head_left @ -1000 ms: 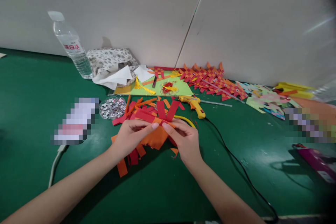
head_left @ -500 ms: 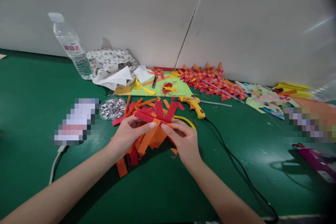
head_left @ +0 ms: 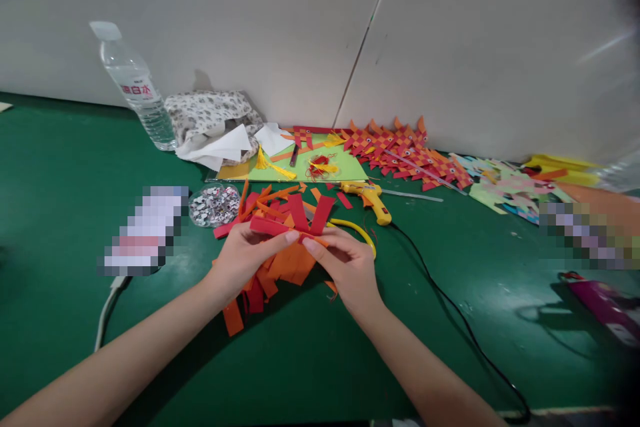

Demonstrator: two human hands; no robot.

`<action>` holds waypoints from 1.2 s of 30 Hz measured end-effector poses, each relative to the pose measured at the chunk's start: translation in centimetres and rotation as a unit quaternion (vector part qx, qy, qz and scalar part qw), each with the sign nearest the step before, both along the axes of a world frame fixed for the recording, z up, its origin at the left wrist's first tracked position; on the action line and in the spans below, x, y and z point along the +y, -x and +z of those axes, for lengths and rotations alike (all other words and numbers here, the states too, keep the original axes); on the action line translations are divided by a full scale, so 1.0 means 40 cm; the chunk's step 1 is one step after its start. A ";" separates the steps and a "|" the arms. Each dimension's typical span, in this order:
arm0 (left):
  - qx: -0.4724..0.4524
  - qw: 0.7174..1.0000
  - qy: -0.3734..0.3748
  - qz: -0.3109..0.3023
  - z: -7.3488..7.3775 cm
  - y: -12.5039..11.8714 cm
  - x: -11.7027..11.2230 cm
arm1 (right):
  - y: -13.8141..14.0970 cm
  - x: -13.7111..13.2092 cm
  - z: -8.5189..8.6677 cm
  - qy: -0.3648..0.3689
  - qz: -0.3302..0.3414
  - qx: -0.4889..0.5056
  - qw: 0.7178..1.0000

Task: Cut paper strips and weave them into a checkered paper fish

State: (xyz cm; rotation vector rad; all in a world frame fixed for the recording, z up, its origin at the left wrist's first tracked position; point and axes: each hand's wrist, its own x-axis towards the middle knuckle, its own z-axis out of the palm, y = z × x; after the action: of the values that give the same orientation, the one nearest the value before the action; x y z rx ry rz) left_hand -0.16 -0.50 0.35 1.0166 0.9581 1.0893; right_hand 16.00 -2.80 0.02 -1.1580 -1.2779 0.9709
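Note:
Between my two hands is a partly woven piece of red and orange strips (head_left: 298, 212), paper or felt, I cannot tell which. My left hand (head_left: 243, 253) pinches its left side, thumb on top. My right hand (head_left: 345, 263) grips the right side, with the thumb tip close to the left one. Some fingers are hidden behind the strips. Below and behind lies a heap of loose orange and red strips (head_left: 256, 297) on the green table. Just beyond my right hand rests a yellow glue gun (head_left: 370, 199).
Left of the heap stand a bag of googly eyes (head_left: 214, 205) and a phone (head_left: 147, 230) with a cable. Farther back are a water bottle (head_left: 135, 87), a tissue pack (head_left: 213, 117), green sheets (head_left: 350, 163) and woven red-orange fish (head_left: 400, 147). The glue gun's black cord (head_left: 450, 320) runs right.
The orange strip that hung down in front of my thumbs no longer hangs there. Both thumbs have shifted slightly left, and the red strips are tilted a little differently.

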 end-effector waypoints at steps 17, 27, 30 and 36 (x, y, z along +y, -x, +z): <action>0.074 0.995 -0.069 0.008 0.007 0.005 -0.002 | 0.006 -0.007 -0.001 -0.036 0.018 -0.015 0.999; 0.028 0.999 -0.014 0.013 -0.002 0.002 0.004 | 0.000 0.004 -0.007 -0.017 -0.010 0.014 1.000; -0.003 1.000 -0.006 0.016 -0.003 0.003 0.006 | -0.003 0.008 -0.006 -0.003 -0.023 0.033 0.999; 0.020 0.999 -0.018 0.033 -0.004 0.007 0.007 | -0.003 0.009 -0.003 0.010 -0.013 0.048 0.999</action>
State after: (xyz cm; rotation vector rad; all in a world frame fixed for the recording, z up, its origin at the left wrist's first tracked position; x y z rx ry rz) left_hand -0.42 -0.21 0.19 1.0460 1.0124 1.1477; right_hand 16.14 -2.44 -0.09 -1.1277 -1.1769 1.0093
